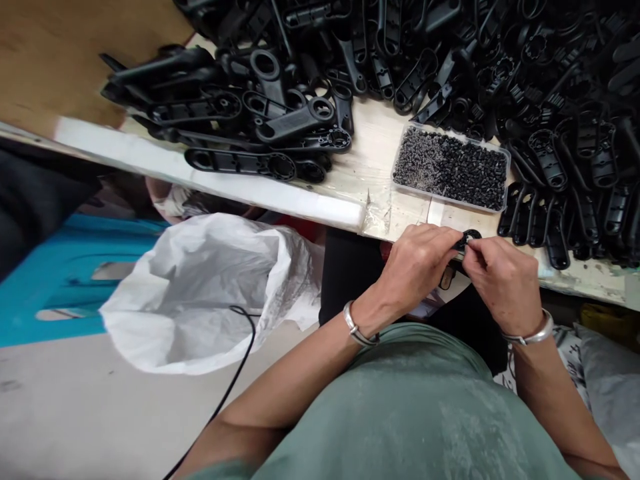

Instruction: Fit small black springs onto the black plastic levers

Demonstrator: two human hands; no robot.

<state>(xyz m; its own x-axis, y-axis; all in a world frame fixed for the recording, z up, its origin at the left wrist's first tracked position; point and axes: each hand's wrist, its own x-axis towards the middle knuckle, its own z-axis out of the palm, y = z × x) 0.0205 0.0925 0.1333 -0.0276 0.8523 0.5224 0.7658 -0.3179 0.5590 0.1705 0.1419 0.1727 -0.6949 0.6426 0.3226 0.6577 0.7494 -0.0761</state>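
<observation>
At the table's front edge my left hand (420,263) is closed around a black plastic handle part (471,235), whose ring-shaped end shows between my hands. My right hand (505,280) meets it from the other side, with thumb and finger pinched at the ring; whether a small piece sits in that pinch is hidden. Just beyond my hands lies a clear plastic box (435,195), filled with small metal bits on its left and small black pieces on its right. Another looped end (447,278) hangs below my left fingers.
Black plastic parts (300,127) are heaped at the back left, with more parts (560,160) piled along the right. White foam (210,170) lines the left table edge. Below stand an open white sack (150,320) and a blue plastic stool (30,293). A black cable (235,380) hangs across.
</observation>
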